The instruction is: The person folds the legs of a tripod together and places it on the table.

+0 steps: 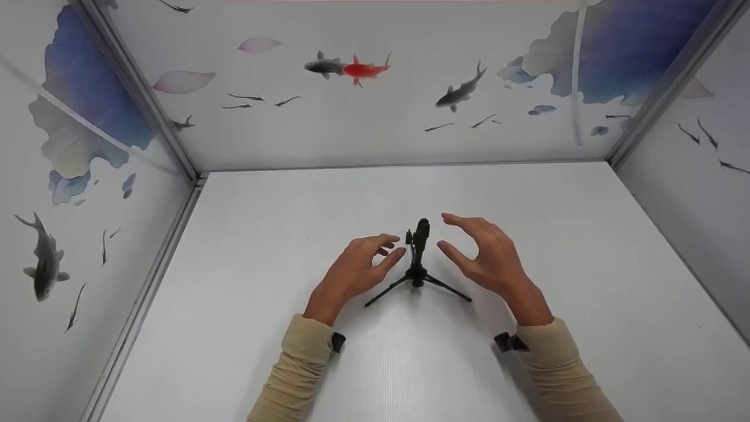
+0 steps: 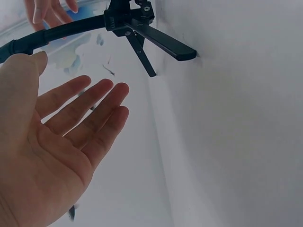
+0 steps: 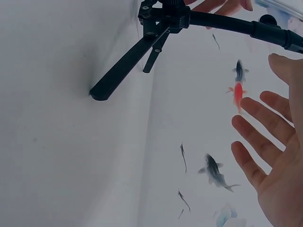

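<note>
A small black tripod stands upright on the white table, its legs spread and a dark upper part rising from the hub. To its left is my left hand, fingers extended and apart from the stand. My right hand is raised on the other side, thumb and fingers spread, with a gap between it and the tripod. In the left wrist view a flat tripod leg and the left palm show. The right wrist view has another leg beside the right fingers. Neither hand holds anything.
White panels printed with fish and blue lily leaves enclose the table at the back and both sides. Metal strips run along the corners. Black wrist cameras sit at the beige sleeves.
</note>
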The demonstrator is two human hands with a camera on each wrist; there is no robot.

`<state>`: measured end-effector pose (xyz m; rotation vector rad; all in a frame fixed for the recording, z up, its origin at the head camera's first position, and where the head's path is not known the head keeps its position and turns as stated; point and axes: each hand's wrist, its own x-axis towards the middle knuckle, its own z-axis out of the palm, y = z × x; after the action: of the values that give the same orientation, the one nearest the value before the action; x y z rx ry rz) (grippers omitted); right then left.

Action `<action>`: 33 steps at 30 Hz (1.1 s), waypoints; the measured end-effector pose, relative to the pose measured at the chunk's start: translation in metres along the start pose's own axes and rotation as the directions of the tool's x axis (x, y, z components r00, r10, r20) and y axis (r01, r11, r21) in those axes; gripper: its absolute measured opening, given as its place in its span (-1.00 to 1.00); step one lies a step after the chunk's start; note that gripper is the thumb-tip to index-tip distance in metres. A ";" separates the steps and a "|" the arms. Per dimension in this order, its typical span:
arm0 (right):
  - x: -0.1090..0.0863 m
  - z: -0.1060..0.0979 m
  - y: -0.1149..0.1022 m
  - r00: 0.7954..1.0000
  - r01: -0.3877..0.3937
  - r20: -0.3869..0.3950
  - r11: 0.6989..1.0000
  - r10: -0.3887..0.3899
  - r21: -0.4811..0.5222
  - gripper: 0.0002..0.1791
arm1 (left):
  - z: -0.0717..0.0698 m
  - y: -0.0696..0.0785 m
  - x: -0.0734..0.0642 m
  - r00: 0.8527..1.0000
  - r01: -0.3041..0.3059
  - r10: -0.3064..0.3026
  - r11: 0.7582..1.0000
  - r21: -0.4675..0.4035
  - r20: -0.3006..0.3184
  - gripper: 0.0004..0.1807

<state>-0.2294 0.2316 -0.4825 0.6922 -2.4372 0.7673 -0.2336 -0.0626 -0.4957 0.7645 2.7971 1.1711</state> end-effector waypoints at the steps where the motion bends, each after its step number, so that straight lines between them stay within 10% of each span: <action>1: 0.000 0.000 0.000 1.000 0.004 -0.001 1.000 -0.004 0.002 -0.40 | 0.000 0.000 0.000 1.000 -0.003 0.003 1.000 0.001 0.000 -0.34; 33: 0.000 0.009 -0.011 0.992 0.122 -0.036 0.990 -0.120 0.073 -0.53 | 0.013 0.004 0.005 0.990 -0.115 0.116 0.993 -0.020 0.084 -0.71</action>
<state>-0.2250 0.2181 -0.4848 0.8420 -2.3243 0.8182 -0.2334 -0.0493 -0.5017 0.9632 2.7054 1.1446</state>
